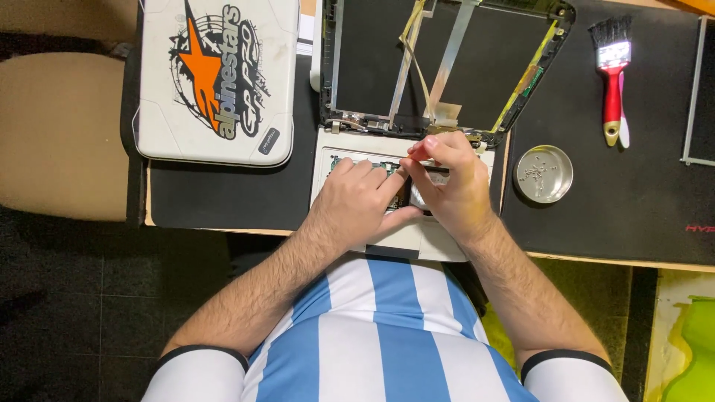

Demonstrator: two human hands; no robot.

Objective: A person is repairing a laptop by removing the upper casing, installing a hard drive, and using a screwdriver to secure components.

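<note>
A small white laptop base lies opened up at the desk's near edge, its inner board partly showing. Its dark screen frame stands behind, stripped, with flat ribbon cables hanging across it. My left hand rests flat on the base, fingers pressing on the exposed parts. My right hand is closed around a red-handled tool, its tip hidden between my fingers and pointing down into the base.
A white laptop lid with an orange star sticker lies at the left. A round metal dish with several screws sits right of the base. A red-handled brush lies farther right on the black mat. A beige chair stands at the left.
</note>
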